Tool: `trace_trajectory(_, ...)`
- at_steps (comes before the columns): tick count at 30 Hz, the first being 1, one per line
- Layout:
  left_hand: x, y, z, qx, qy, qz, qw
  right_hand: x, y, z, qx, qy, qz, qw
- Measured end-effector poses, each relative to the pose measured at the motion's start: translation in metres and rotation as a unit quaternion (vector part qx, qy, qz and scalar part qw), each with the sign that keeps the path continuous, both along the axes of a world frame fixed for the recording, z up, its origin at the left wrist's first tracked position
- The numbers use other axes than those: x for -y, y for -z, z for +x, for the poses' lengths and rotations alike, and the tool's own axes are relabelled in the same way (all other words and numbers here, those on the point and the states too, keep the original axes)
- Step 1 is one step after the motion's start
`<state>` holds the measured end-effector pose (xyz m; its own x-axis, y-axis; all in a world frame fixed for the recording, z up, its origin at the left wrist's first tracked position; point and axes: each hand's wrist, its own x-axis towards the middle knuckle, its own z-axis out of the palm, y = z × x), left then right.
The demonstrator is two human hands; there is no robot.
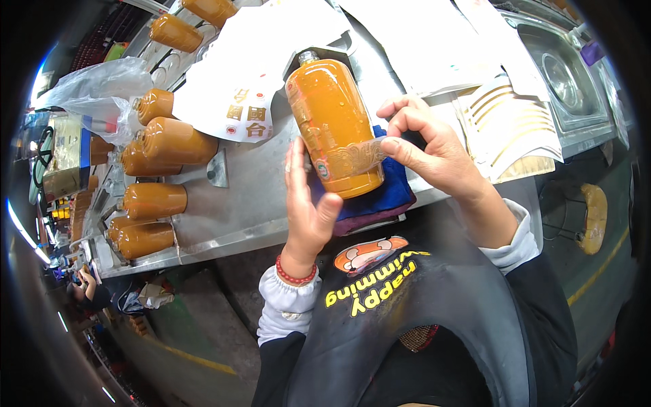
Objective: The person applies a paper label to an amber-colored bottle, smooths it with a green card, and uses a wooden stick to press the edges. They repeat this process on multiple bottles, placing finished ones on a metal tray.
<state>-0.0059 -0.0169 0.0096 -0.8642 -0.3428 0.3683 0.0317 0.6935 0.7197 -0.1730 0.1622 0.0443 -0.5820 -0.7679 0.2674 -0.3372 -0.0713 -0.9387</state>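
Observation:
An amber-brown glazed bottle [333,117] lies tilted on a folded blue cloth [402,183], its clear neck pointing away from me. Against its lower left side rests my left hand [307,198], thumb and fingers apart, steadying it. Between thumb and finger, my right hand [432,147] pinches the free end of a clear decal strip with a gold pattern [356,155]; the rest of the strip lies across the bottle's lower part. Raised gold-red decals run along the bottle's left side. Beneath the neck is a dark angled holder, partly hidden.
Several similar bottles [178,140] lie along the left of the metal table [244,203]. White decal sheets [224,102] lie behind the bottle, and gold-striped sheets [508,127] at the right. Farther right are a metal sink [564,81] and a stool [592,219]. Another person [91,290] is at far left.

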Motion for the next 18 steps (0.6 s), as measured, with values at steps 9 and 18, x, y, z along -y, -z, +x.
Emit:
trace_trajectory(9, -0.013, -0.018, -0.029, -0.042, -0.028, 0.261, 0.964, 0.006, 0.017, -0.003, -0.037, 0.025, -0.007, 0.999)
trace_trajectory(18, -0.015, -0.019, -0.034, -0.048, -0.037, 0.264, 0.963, 0.010, 0.029, -0.003, -0.021, 0.008, 0.001, 1.000)
